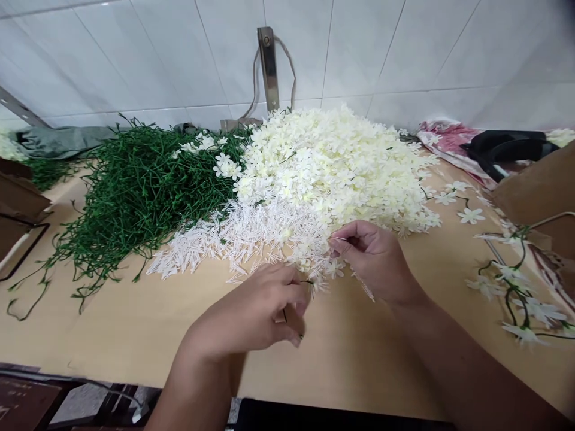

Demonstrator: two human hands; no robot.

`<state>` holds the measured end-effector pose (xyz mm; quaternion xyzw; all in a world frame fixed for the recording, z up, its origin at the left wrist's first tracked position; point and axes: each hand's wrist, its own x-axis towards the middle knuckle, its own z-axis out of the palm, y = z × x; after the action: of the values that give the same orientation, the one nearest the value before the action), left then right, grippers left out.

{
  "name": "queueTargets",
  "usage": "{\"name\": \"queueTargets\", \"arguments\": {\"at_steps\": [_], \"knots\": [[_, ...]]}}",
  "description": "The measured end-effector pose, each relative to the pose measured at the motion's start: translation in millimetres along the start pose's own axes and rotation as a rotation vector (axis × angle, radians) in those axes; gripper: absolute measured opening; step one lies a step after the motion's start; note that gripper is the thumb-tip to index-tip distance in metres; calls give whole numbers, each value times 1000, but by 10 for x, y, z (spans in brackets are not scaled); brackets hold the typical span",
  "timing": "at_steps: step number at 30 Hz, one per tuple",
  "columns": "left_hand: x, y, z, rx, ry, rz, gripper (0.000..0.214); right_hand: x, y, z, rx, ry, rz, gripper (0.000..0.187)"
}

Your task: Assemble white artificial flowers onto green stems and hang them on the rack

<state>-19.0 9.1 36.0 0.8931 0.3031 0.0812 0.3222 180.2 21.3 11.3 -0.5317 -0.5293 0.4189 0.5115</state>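
My left hand [274, 308] is curled over the table, with parts of a thin green plastic stem [307, 282] showing at its fingers. Close by, my right hand [371, 254] pinches thumb and forefinger together at the front edge of the flower heap; a tiny white bit shows there, too small to name. Around both hands lie loose white stick-like pieces [251, 233] in a pile. Behind them rises a large mound of cream artificial flower heads [336, 161]. To the left spreads a tangled heap of green plastic stems [148, 179], some tipped with white blossoms [227, 166].
Stems with white flowers attached [521, 293] lie at the right, near a cardboard box [539, 179] and a black object [510, 146]. Another box [20, 203] stands at the left edge. A metal bracket [268, 69] leans on the tiled wall behind the table [112, 335].
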Motion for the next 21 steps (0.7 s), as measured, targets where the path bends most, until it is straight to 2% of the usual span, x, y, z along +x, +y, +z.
{"name": "queueTargets", "arguments": {"at_steps": [3, 6, 9, 12, 17, 19, 21], "knots": [[16, -21, 65, 130, -14, -30, 15, 10, -8, -18, 38, 2, 2, 10], [64, -34, 107, 174, -35, -21, 6, 11, -17, -18, 47, 0, -11, 9], [101, -24, 105, 172, 13, -36, 7, 9, -24, -28, 67, 1, -5, 9], [113, -29, 84, 87, 178, -111, 8, -5, -42, -36, 114, -6, 5, 10], [146, -82, 75, -194, 604, -266, 6, -70, -100, 30, 195, -93, 28, 10], [175, -96, 86, -303, 687, -284, 5, -100, -120, 76, 213, -133, 31, 10], [203, -102, 105, -403, 717, -278, 3, -122, -132, 114, 243, -153, 33, 11]]}}
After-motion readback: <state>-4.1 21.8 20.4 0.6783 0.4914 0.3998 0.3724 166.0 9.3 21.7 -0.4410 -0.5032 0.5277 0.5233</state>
